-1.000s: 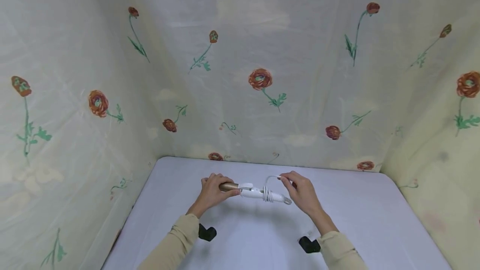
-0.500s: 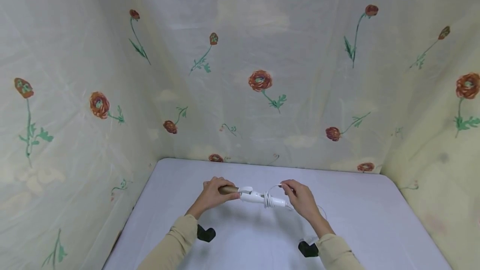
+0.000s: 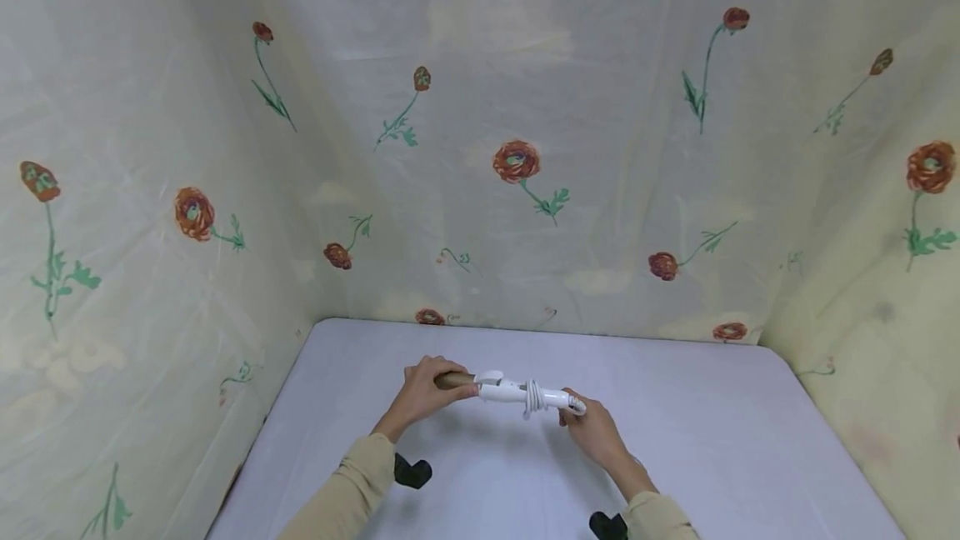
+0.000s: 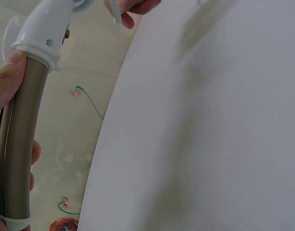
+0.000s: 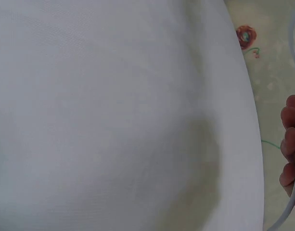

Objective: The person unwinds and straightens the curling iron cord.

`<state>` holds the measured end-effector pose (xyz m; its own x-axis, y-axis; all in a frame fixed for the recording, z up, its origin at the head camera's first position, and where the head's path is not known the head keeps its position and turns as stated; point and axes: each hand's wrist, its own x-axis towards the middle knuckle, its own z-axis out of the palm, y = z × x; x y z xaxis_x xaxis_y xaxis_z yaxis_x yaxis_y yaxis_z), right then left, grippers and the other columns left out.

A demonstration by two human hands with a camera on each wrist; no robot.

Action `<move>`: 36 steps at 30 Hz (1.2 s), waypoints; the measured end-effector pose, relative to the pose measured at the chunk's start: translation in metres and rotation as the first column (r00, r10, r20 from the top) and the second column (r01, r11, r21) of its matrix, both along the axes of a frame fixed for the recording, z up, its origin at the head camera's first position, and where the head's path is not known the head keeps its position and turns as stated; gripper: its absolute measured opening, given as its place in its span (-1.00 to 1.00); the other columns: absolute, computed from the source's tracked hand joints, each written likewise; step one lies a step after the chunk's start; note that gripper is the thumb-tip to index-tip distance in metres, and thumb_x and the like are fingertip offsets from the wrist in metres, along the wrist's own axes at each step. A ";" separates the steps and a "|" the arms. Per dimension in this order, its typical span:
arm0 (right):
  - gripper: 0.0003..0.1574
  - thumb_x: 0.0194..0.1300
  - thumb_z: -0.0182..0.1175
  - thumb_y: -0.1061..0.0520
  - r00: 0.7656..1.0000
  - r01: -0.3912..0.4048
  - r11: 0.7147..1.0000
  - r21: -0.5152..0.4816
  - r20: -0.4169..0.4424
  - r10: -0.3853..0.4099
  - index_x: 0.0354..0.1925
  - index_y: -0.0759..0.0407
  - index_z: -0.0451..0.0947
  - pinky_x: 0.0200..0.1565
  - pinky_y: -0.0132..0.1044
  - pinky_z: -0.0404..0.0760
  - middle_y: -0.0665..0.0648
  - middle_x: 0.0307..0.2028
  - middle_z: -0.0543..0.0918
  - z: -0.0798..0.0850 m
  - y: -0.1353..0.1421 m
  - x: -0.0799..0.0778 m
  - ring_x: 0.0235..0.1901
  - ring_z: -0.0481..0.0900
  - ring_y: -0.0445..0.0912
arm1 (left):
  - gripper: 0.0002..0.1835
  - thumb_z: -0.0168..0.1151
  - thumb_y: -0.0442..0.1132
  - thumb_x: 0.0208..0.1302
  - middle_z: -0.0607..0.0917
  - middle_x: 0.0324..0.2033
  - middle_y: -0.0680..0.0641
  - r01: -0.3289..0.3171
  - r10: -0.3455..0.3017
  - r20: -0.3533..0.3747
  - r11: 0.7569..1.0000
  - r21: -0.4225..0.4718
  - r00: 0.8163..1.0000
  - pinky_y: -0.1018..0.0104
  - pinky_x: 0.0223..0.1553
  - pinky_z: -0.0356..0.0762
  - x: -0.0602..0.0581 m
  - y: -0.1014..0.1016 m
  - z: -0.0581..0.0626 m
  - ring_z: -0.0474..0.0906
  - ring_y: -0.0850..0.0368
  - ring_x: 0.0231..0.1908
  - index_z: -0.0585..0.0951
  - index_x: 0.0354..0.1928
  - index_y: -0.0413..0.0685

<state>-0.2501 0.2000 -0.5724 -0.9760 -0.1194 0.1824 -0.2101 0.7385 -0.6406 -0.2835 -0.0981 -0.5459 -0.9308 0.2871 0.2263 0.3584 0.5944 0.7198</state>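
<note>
A curling iron (image 3: 504,391) with a white handle and a gold-brown barrel (image 4: 26,134) is held level above the table. My left hand (image 3: 427,392) grips it by the barrel, with the thumb near the white collar in the left wrist view. Around the handle several turns of white cord (image 3: 533,397) are wrapped. My right hand (image 3: 597,437) is at the handle's far end, fingers curled round the loose part of the cord. At the right wrist view's edge, those fingers (image 5: 291,139) show beside a length of cord (image 5: 286,211); the rest of the hand is cut off.
A white-covered table (image 3: 712,423) lies under both hands. Flower-printed curtain (image 3: 517,232) hangs behind it and at both sides. Black heart-shaped pieces show beside the left sleeve (image 3: 412,471) and the right sleeve (image 3: 660,519).
My right hand has moved down from above the handle to its end, bringing the loose cord with it. My left hand keeps its grip on the curling iron almost in place.
</note>
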 end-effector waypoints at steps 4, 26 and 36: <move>-0.82 0.36 0.08 0.21 0.997 -0.020 0.996 0.082 -0.073 0.026 -0.10 0.06 0.54 -0.56 -0.41 0.31 -0.09 -0.62 0.53 -0.006 -0.005 0.004 -0.65 0.30 -0.27 | -0.57 0.35 0.28 -0.05 0.66 -0.34 0.18 -0.041 0.041 -0.022 0.999 -0.008 0.999 0.12 -0.14 0.03 0.000 0.001 0.002 0.36 0.23 -0.30 0.71 -0.19 0.24; -0.44 0.22 0.09 -0.39 0.998 0.022 0.996 0.086 0.051 -0.027 -0.21 0.03 0.59 -0.31 -0.32 0.41 -0.10 -0.44 0.55 -0.003 -0.031 0.022 -0.43 0.43 -0.25 | -0.51 0.36 0.30 -0.08 0.66 -0.32 0.09 -0.226 0.219 -0.130 0.973 -0.039 0.967 0.05 -0.12 0.09 -0.002 0.013 0.006 0.39 0.16 -0.27 0.71 -0.21 0.15; -0.65 0.35 0.08 -0.18 0.999 -0.029 0.998 0.059 -0.038 0.031 -0.30 -0.02 0.66 -0.40 -0.40 0.40 -0.16 -0.50 0.56 -0.001 -0.035 0.020 -0.51 0.39 -0.30 | -0.50 0.33 0.32 -0.06 0.65 -0.32 0.08 -0.234 0.228 -0.137 0.972 -0.027 0.964 0.00 -0.08 0.10 -0.003 0.015 0.006 0.38 0.15 -0.27 0.70 -0.21 0.14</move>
<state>-0.2301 0.1651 -0.5731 -0.9642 -0.1600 0.2115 -0.2562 0.7676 -0.5874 -0.2863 -0.0830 -0.5396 -0.9356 0.0795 0.3441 0.2978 0.7014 0.6475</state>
